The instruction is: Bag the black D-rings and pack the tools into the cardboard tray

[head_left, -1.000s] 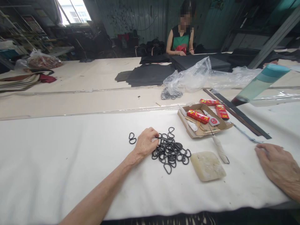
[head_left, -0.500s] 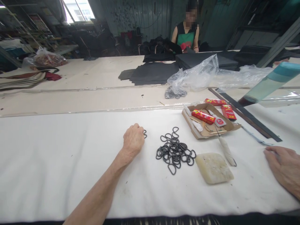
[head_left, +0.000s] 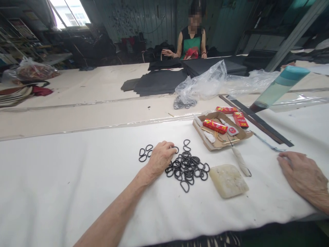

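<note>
My left hand (head_left: 161,156) is at the left edge of a pile of black metal D-rings (head_left: 189,166) on the white cloth. Its fingertips are bent over a single D-ring (head_left: 176,149), part of which shows past them. On the other side of this hand lies a small group of D-rings (head_left: 143,158), apart from the pile and partly covered by the hand. My right hand (head_left: 303,171) rests on the cloth far to the right, fingers loosely bent and no object visible in them. Its fingertips are close to the end of a thin bluish tool (head_left: 272,145).
Right of the pile are a yellowish block (head_left: 228,180), a cloth-wrapped awl (head_left: 241,161) and a cardboard tray (head_left: 210,145) with red boxes. Behind stand a tilted bottle (head_left: 280,85), dark strips (head_left: 259,120) and plastic wrap (head_left: 205,82). A person (head_left: 191,44) is across the table.
My left hand has moved right, from the small group of D-rings to the pile, uncovering several of that group. The view has shifted slightly. Across the table, the person has raised a hand.
</note>
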`<state>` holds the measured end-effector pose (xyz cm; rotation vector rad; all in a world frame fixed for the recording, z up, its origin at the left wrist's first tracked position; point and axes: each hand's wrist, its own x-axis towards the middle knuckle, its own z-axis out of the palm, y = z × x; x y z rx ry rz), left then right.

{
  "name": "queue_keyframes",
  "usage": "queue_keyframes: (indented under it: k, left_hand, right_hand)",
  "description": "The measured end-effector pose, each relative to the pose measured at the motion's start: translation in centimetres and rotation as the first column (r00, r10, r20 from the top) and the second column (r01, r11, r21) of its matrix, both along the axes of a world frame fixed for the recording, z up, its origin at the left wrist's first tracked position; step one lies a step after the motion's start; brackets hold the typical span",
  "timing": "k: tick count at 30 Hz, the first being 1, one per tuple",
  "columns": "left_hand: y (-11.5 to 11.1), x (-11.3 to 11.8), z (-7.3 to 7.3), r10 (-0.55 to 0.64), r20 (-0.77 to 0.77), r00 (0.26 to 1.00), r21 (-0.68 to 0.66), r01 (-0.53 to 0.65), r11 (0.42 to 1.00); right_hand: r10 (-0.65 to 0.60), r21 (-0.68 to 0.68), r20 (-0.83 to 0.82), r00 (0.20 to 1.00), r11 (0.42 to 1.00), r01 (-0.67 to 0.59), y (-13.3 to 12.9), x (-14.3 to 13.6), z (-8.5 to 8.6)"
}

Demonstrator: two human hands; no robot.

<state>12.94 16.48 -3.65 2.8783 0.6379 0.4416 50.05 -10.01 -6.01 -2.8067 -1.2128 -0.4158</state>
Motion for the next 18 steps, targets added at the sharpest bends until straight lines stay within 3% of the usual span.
queue_keyframes:
  k: [4, 9, 11, 14, 16, 18]
  left_hand:
    - [0.6, -1.9, 0.4, 0.160, -0.036, 0.986, 0.091, -0.156, 0.984]
    - [0.7, -2.6, 1.0, 0.339, -0.063, 0.939, 0.257, -0.313, 0.915]
    - [0.3, -1.7, 1.6, 0.283, 0.002, 0.959, 0.221, -0.276, 0.935]
    - [-0.1, 0.8, 2.6, 0.057, 0.079, 0.995, 0.040, -0.060, 0.997]
    - [0.1, 3.0, 2.9, -0.062, 0.069, 0.996, -0.074, 0.068, 0.995]
    - [0.7, 5.0, 2.6, -0.124, 0.010, 0.992, -0.126, 0.124, 0.984]
  right_hand:
    - [-0.020, -0.011, -0.007, 1.000, 1.000, 0.020, 0.0, -0.1, 0.1]
    - [-0.042, -0.002, -0.018, 0.999, 0.999, 0.042, 0.3, -0.5, 0.4]
    - [-0.048, 0.001, -0.022, 0.999, 0.999, 0.048, 0.3, -0.6, 0.4]
    - [-0.039, 0.003, -0.016, 0.999, 0.999, 0.039, 0.3, -0.4, 0.3]
    - [-0.033, 0.008, -0.011, 0.999, 0.999, 0.033, 0.3, -0.2, 0.1]
    - [-0.034, 0.019, -0.010, 0.999, 0.999, 0.035, 0.2, -0.1, 0.1]
